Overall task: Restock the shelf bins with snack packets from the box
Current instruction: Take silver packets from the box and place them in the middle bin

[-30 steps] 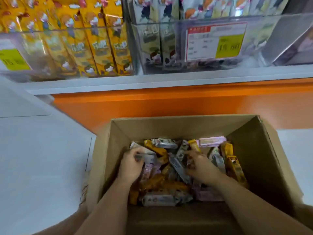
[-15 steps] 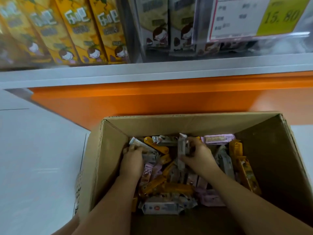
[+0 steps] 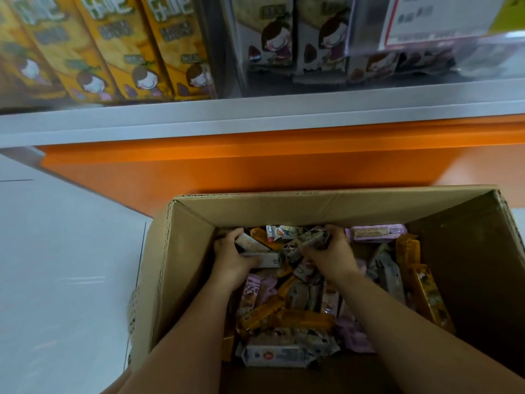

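Observation:
An open cardboard box [image 3: 181, 251] sits on the floor and holds several mixed snack packets: grey, orange [image 3: 304, 319] and purple [image 3: 375, 233]. Both my hands are inside it at the far end. My left hand [image 3: 231, 261] is closed around grey packets [image 3: 255, 251] near the box's left wall. My right hand [image 3: 331, 255] grips a grey packet [image 3: 309, 243] lifted slightly off the pile. Above, clear shelf bins hold upright yellow packets [image 3: 136, 52] on the left and grey packets [image 3: 272, 38] in the middle.
A grey shelf edge [image 3: 255, 115] runs across above an orange base panel [image 3: 255, 169]. A price label [image 3: 440, 18] hangs on the right bin's front. Pale floor tiles [image 3: 65, 265] lie left of the box.
The view has come closer to the shelf and box. My right hand has tipped its grey packet over toward the left hand, which has gathered grey packets by the left wall.

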Demonstrator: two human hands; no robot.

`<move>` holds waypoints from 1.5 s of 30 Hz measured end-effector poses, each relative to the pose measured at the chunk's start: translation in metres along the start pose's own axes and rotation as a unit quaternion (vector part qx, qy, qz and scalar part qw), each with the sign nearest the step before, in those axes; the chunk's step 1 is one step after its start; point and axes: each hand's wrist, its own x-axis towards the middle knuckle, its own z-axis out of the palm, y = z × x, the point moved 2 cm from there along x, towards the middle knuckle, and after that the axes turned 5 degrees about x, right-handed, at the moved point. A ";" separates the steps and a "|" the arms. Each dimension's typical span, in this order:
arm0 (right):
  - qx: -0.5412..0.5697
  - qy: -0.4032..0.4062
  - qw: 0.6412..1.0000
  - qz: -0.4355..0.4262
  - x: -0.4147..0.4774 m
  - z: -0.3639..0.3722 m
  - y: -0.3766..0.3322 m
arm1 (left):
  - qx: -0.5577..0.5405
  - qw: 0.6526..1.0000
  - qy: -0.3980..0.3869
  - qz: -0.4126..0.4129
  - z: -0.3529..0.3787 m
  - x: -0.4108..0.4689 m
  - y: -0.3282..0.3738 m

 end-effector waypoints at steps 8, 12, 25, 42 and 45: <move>0.160 0.045 0.984 0.069 0.009 0.002 0.010 | -0.145 0.989 0.005 -0.025 0.005 -0.001 -0.007; 0.252 0.025 0.963 0.095 0.013 0.005 0.012 | -0.153 0.988 0.008 -0.016 0.004 -0.003 -0.005; 0.373 0.043 0.918 0.131 0.007 0.005 0.014 | -0.073 0.995 0.018 0.065 0.001 -0.018 0.014; 0.173 -0.046 0.984 0.014 -0.005 0.013 0.006 | 0.038 0.983 -0.128 0.126 0.014 -0.030 0.046; 0.127 -0.051 0.990 -0.018 -0.015 0.009 -0.004 | 0.029 0.982 -0.117 0.143 0.011 -0.036 0.048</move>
